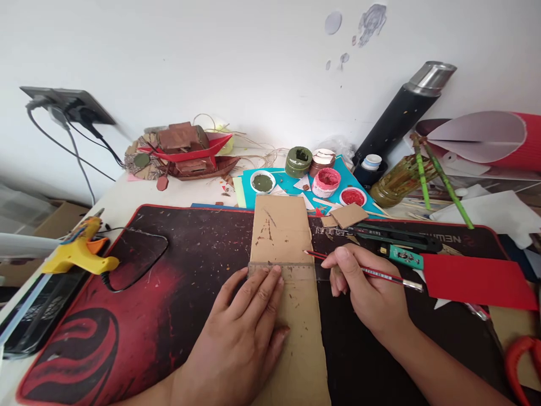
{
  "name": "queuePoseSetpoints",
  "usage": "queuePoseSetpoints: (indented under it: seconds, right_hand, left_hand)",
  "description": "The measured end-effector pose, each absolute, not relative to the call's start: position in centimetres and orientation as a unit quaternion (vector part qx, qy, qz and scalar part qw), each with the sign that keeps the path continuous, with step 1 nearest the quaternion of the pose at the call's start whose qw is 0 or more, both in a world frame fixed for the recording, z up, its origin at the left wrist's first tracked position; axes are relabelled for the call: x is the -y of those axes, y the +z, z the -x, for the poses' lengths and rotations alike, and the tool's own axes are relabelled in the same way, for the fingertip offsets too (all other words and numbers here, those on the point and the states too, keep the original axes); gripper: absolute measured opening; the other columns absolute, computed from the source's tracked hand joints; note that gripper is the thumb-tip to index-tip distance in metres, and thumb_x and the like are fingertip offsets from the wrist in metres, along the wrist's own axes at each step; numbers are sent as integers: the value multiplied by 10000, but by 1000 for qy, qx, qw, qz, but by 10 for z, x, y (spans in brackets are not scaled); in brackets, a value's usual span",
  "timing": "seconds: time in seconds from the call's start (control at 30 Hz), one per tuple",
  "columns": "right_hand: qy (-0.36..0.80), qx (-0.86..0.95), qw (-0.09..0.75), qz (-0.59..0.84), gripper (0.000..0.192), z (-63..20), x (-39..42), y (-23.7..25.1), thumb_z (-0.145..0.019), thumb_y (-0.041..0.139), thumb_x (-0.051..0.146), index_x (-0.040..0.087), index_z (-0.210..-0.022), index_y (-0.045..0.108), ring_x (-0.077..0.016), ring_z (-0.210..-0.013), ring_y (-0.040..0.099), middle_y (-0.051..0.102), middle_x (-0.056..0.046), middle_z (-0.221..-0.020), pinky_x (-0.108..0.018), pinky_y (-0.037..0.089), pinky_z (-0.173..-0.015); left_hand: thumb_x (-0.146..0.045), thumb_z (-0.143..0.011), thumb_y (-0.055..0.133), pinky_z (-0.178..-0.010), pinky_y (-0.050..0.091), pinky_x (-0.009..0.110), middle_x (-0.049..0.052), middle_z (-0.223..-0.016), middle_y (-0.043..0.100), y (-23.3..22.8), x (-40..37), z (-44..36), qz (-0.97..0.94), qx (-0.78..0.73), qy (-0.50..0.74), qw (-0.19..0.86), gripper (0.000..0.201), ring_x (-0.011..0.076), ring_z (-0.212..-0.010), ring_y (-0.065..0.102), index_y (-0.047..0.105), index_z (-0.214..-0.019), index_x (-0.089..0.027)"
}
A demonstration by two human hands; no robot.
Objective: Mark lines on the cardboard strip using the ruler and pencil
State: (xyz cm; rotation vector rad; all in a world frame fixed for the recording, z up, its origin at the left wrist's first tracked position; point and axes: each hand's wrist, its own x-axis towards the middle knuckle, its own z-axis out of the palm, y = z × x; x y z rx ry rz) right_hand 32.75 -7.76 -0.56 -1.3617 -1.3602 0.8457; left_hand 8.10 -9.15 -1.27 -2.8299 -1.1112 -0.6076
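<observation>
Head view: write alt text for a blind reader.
A left hand presses a clear ruler across a cardboard strip while the right hand holds a red pencil against its edge, on a red-and-black mat beside a glue gun.

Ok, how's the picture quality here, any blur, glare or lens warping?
Head view: soft, even light with only faint shadows under the left hand and right hand; cardboard strip and ruler sharp; mild glare on the flask cap; wide-angle bending tilts the wall socket and the edges.
</observation>
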Motion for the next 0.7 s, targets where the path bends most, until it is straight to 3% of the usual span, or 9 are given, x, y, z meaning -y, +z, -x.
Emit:
queuePoseSetpoints:
  seconds: [0.2,0.7]
  right_hand:
    - [347,564,494,564,496,-328,77,-5,-1146,591,523,208,-813,780,-133,-438,601,587,33,-508,-262,452,-480]
    - [345,568,497,558,473,-328,76,-6,-1150,595,502,209,-826,774,-120,-439,605,594,42,-513,-250,451,-482]
  left_hand:
    - [-326,-1159,408,-1241,400,431,111,-1525,724,-8,88,-81,920,336,-188,71,462,254,-1378,649,678,-1437,-74]
    - [-319,-1157,430,-1220,402,442,124,-1531,717,-7,88,-81,922,333,-189,55,460,268,-1373,638,680,-1443,-59]
